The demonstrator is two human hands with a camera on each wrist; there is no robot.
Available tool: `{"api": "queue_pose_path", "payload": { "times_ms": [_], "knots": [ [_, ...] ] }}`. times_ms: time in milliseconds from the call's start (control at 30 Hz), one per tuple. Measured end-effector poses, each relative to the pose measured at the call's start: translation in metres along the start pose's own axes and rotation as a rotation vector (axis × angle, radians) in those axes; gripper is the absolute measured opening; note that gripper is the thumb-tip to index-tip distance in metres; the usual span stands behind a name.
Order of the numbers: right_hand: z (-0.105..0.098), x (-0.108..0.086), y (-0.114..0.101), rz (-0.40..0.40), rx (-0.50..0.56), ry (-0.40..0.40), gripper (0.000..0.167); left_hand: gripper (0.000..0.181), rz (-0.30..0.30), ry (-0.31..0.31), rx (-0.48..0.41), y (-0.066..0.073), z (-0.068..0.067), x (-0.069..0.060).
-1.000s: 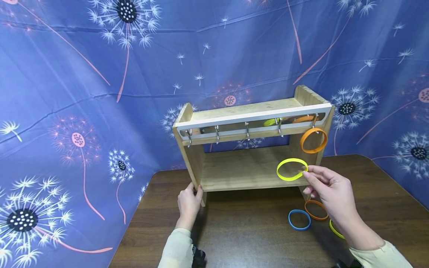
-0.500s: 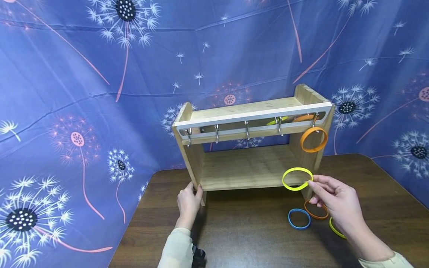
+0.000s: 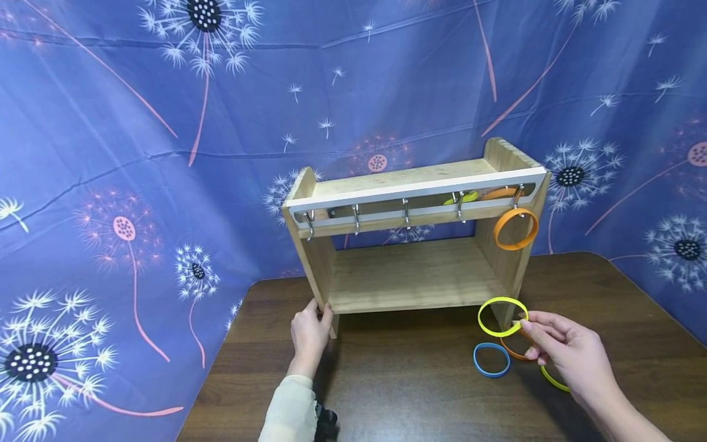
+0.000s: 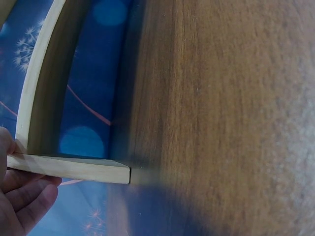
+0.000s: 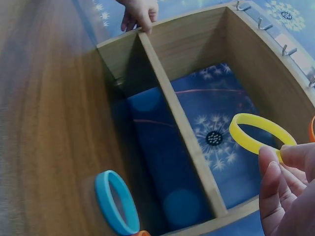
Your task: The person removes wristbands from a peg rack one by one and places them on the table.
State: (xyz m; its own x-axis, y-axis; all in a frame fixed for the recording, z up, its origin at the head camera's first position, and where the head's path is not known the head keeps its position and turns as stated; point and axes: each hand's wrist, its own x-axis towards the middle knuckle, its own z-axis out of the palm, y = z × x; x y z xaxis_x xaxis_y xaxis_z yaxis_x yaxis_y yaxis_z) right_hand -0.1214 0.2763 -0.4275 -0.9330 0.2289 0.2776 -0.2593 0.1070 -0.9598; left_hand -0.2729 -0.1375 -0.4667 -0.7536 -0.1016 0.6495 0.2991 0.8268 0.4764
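Observation:
My right hand (image 3: 574, 353) pinches a yellow silicone wristband (image 5: 246, 141) between thumb and fingers, in front of the lower right corner of a wooden shelf (image 3: 414, 273). My left hand (image 3: 310, 334) grips the lower front edge of the shelf's left side panel (image 4: 74, 168), thumb on one face and fingers on the other. An orange wristband (image 3: 513, 247) hangs from the rightmost hook. On the table lie a blue wristband (image 3: 491, 374), an orange wristband (image 3: 513, 355) partly hidden by the held band and my hand, and a yellow wristband (image 3: 554, 382), also partly covered.
A rail of several metal hooks (image 3: 406, 215) runs along the shelf's upper front, and its shiny strip reflects the bands. The brown table (image 3: 397, 380) extends in front of the shelf. A blue dandelion-print cloth (image 3: 237, 123) hangs close behind.
My right hand has moved down and slightly right with the yellow wristband, away from the hook rail and towards the bands on the table. My left hand stays on the side panel.

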Motion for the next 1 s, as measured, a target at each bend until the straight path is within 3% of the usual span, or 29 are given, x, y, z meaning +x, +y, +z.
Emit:
{"api": "queue_pose_path", "payload": {
  "times_ms": [200,600,833,1000],
  "knots": [
    [-0.007,-0.01,0.015,0.056,0.041,-0.017,0.023,0.014,-0.013,-0.009,-0.007,-0.001,0.001,0.0],
    [-0.021,-0.028,0.043,0.163,-0.071,-0.042,0.018,0.015,-0.003,-0.001,-0.005,-0.001,0.001,0.001],
    [-0.027,-0.04,0.057,0.291,-0.101,-0.07,0.016,0.013,-0.008,-0.006,0.0,-0.002,0.002,0.0],
    [-0.03,-0.045,0.063,0.381,-0.171,-0.141,0.012,0.013,-0.001,-0.004,-0.007,-0.002,0.001,0.0]
  ]
}}
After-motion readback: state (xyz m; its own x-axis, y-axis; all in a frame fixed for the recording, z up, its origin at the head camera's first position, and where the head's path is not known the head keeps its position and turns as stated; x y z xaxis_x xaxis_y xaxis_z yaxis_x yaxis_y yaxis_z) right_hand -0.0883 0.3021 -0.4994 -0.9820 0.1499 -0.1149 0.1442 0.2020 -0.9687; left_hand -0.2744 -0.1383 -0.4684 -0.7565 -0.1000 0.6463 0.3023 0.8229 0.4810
